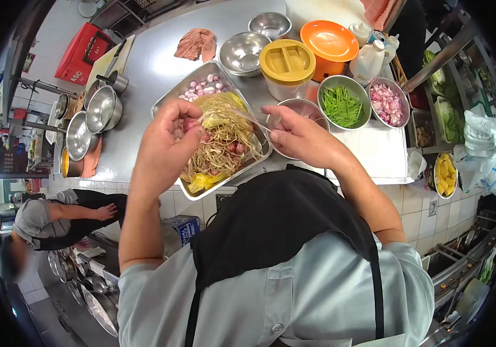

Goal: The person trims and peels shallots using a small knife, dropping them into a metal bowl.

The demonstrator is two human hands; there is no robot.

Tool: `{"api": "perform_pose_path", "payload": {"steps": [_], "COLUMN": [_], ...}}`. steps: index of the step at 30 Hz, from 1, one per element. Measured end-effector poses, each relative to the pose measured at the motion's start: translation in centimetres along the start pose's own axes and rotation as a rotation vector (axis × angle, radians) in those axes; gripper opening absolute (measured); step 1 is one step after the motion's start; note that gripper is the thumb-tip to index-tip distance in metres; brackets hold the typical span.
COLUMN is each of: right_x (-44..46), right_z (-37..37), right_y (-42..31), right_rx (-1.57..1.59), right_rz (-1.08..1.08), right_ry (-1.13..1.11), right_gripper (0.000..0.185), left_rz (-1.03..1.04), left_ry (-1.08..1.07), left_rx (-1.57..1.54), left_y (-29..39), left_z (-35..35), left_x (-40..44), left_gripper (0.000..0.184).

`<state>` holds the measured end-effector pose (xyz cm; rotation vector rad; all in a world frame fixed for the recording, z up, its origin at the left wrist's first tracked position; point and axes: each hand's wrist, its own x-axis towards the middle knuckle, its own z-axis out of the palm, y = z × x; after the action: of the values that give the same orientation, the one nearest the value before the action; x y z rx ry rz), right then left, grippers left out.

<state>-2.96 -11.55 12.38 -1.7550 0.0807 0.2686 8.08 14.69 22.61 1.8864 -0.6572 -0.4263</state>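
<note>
My left hand [174, 137] is over the metal tray [164, 103], its fingers curled around a reddish shallot [189, 124]. Beneath it lies a heap of dried shallot stalks [216, 147] with a few shallots among them, inside a thin plastic bag [204, 182] with yellow patches. My right hand [299, 134], thumb and finger pinched, holds the clear upper edge of that bag to the right. Pale pink peeled shallots [204, 87] lie at the tray's far end. Partly under my right hand stands a metal bowl [303, 104].
To the right are bowls of cut green pieces [340, 106] and sliced shallots [388, 104]. A yellow-lidded tub [287, 62], an orange container [329, 41] and steel bowls [242, 53] stand behind. A pink cloth [196, 44] lies far left. Another person [57, 217] bends at left.
</note>
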Motion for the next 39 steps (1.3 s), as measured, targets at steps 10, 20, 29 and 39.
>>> {"api": "perform_pose_path", "payload": {"steps": [10,20,29,39], "right_x": [-1.3,-2.8,-6.5,-7.4], "right_z": [2.3,2.2,-1.7,-3.3], "right_y": [2.5,4.4,6.1,7.4], "right_rx": [-0.358,-0.339,-0.238,-0.257], "right_rz": [-0.212,-0.216,0.188,0.194], "right_ry": [0.307,0.453,0.54,0.415], "right_gripper": [0.071,0.066,0.063,0.057], "left_rz": [0.036,-0.203,-0.075,-0.098], "left_ry": [-0.004,-0.487,-0.43,-0.191], "left_rx": [-0.587,-0.216,0.383,0.132], "left_y": [-10.4,-12.8,-12.8,-3.1], "left_z": [12.5,13.6,7.6,1.9], "left_x": [-0.8,4.4,1.9,-1.1], "left_gripper": [0.037,0.042,0.037,0.049]}}
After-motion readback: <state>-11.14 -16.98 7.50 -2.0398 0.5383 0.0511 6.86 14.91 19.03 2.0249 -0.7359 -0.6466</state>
